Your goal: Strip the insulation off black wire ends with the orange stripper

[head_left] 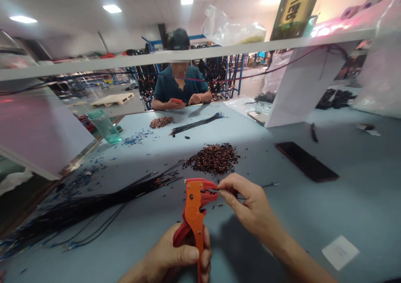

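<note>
An orange and red wire stripper [194, 205] stands upright in my left hand [184, 251], whose fingers wrap round its handles. Its red jaws point to the right. Close to the jaw tips, my right hand [247, 199] pinches a thin black wire [269, 185]; the wire's end lies at the jaws, and its other part shows beyond the hand. Behind the tool is a heap of short black and copper-coloured offcuts [214, 158]. A long bundle of black wires [94, 208] with blue ends lies to the left.
A dark phone [307, 161] lies to the right, a white paper square [340, 252] nearer. A green tumbler [105, 126] stands back left beside scattered blue bits [136, 138]. Across the table [250, 137] a person [181, 82] holds a red object. A white shelf [125, 61] spans above.
</note>
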`<action>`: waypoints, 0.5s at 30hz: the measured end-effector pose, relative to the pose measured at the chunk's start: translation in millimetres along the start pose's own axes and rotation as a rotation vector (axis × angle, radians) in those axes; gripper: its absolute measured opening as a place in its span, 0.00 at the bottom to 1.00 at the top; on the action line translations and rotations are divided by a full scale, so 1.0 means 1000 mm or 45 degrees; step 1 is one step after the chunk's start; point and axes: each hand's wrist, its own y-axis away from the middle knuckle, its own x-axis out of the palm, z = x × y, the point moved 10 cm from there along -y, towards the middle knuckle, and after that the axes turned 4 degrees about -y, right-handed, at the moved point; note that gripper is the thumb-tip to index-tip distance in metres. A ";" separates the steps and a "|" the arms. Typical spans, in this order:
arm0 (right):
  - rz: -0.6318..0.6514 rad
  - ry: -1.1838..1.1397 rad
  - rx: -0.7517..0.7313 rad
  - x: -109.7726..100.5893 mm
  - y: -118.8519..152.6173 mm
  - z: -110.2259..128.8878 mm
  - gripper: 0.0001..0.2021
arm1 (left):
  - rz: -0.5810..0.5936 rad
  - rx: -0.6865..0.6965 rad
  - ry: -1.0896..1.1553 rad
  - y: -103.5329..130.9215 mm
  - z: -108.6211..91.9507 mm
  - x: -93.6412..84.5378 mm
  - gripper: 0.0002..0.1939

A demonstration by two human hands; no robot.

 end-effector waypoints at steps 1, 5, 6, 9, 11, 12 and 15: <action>0.005 0.012 -0.027 0.001 0.000 0.002 0.07 | 0.000 0.003 0.000 0.000 0.000 0.000 0.18; 0.018 0.067 -0.075 0.004 0.002 0.005 0.08 | 0.007 0.005 -0.018 0.000 0.001 -0.001 0.19; 0.017 0.076 -0.080 0.004 0.003 0.004 0.08 | 0.002 0.007 -0.018 0.000 0.001 -0.001 0.19; 0.001 0.078 -0.121 0.003 0.004 0.007 0.08 | -0.027 -0.001 0.006 -0.001 0.001 -0.001 0.20; -0.014 0.072 -0.150 0.002 0.004 0.009 0.08 | -0.044 -0.012 0.018 -0.002 0.002 -0.001 0.20; -0.016 0.072 -0.155 0.002 0.004 0.010 0.08 | -0.051 -0.017 0.020 -0.002 0.003 -0.002 0.21; -0.022 0.083 -0.158 0.002 0.004 0.011 0.08 | -0.063 -0.013 0.016 -0.002 0.003 -0.003 0.20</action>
